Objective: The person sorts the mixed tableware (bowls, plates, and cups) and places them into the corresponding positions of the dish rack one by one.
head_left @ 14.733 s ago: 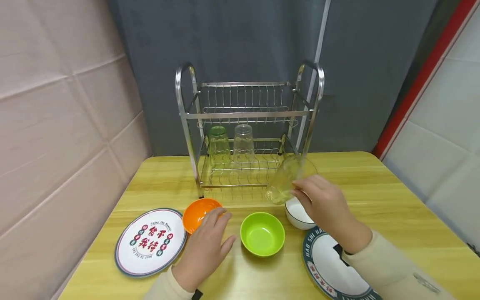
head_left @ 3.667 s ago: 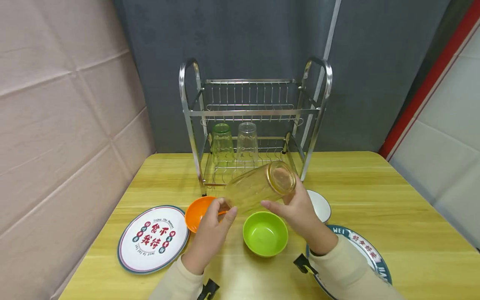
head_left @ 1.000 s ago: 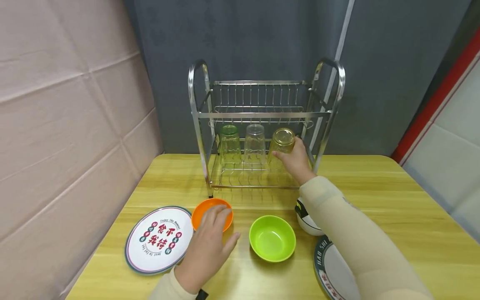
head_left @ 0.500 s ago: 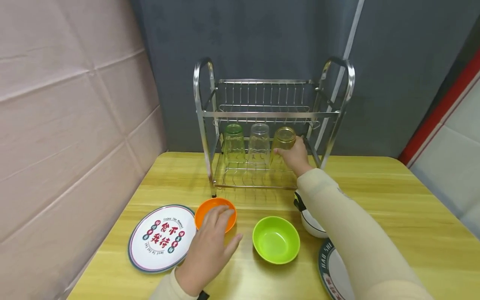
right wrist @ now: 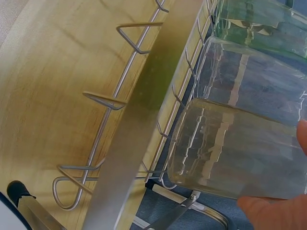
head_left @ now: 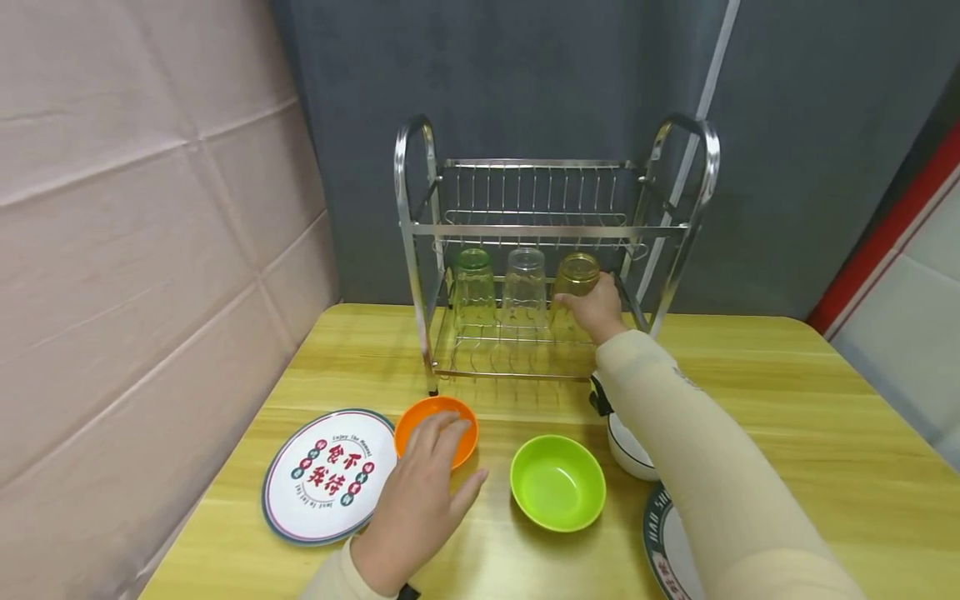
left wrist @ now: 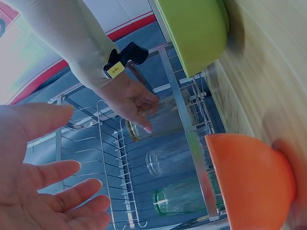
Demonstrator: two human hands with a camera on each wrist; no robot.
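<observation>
We get even, bright, soft light in the head view, shadows faint. Wide-angle bends the edges. Left wrist view blurs the bench [left wrist: 268,62]; right wrist shows glare streaks on the amber glass [right wrist: 230,153].

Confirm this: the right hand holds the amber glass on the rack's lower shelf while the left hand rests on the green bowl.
Not quite. The left hand rests on the orange bowl, as the head view shows; the green bowl lies untouched beside it. The right hand does hold the amber glass on the rack.

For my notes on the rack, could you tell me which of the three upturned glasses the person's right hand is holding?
The amber-tinted glass, rightmost on the lower tier of the dish rack. The right hand grips it; the clear glass and green glass to its left stand untouched.
</observation>
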